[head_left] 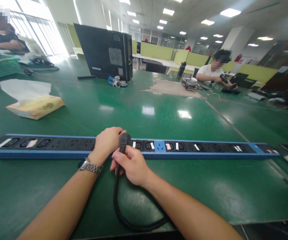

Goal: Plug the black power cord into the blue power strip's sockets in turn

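Observation:
A long blue and black power strip (pixel 204 147) with many sockets and small white labels lies across the green table. My right hand (pixel 134 165) pinches a black plug (pixel 124 139) just below its head, over the middle of the strip. From the plug a thick black cable (pixel 117 200) loops down and to the right under my right forearm. My left hand (pixel 109 143), with a metal-banded watch (pixel 90 165) at the wrist, rests on the strip directly left of the plug. Its fingers are mostly hidden, and whether they grip the strip or plug does not show.
A tissue pack (pixel 37 105) lies at the left, near a green basket (pixel 2 66). Behind stand a black computer tower (pixel 109 53) and gloves (pixel 117 81). One person (pixel 210 71) works at the back right, another at the far left.

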A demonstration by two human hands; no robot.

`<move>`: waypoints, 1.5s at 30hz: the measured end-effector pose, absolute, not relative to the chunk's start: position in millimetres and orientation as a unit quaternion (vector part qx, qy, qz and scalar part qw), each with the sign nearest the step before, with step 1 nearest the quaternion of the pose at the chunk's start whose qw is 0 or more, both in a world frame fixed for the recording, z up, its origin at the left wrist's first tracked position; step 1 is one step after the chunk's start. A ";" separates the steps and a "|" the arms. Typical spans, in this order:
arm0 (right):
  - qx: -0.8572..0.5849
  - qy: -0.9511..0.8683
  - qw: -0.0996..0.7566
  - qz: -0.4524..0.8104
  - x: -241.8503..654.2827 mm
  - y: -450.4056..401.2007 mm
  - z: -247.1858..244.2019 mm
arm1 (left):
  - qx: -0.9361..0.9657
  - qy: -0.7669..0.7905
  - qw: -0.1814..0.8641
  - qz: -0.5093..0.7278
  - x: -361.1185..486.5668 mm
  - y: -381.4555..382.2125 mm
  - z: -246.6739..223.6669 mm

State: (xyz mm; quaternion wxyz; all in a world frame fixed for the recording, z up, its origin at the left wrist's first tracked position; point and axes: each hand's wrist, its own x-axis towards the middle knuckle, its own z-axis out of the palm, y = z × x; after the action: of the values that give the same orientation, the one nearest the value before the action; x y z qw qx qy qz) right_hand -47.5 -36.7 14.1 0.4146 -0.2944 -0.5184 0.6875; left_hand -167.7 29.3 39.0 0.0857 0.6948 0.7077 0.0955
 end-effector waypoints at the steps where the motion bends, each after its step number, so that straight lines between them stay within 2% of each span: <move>1: -0.271 -0.520 0.436 0.683 -46.4 -36.0 22.8 | 0.698 0.705 0.088 0.089 -166.4 27.5 40.9; 4: -0.241 -0.475 0.504 0.680 -36.6 -30.6 49.2 | 0.703 0.703 0.080 0.066 -163.4 24.6 43.3; 6: -0.263 -0.420 0.519 0.697 -18.5 -26.5 60.4 | 0.702 0.707 0.066 0.061 -162.8 26.2 41.1; 11: -0.355 -0.301 0.449 0.763 74.1 -35.5 54.1 | 0.699 0.710 0.050 0.067 -165.0 32.9 31.5; 18: -0.438 -0.187 0.477 0.738 186.7 -59.0 35.1 | 0.696 0.712 0.048 0.074 -164.1 32.4 31.1; 29: -0.555 -0.237 0.405 0.686 164.3 -43.0 40.8 | 0.700 0.708 0.052 0.071 -164.6 32.6 31.1; 37: -0.510 -0.163 0.421 0.732 170.7 -61.8 41.7 | 0.697 0.711 0.047 0.080 -163.7 31.3 31.0; 45: -0.524 -0.176 0.410 0.725 180.8 -50.8 39.3 | 0.698 0.711 0.047 0.071 -163.2 31.2 31.7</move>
State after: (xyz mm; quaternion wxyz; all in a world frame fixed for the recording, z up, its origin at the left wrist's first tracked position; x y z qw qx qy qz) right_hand 180.8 -50.8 39.3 0.4104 -0.5241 -0.1765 0.7251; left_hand -163.2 31.2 31.7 0.0469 0.6978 0.7113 0.0712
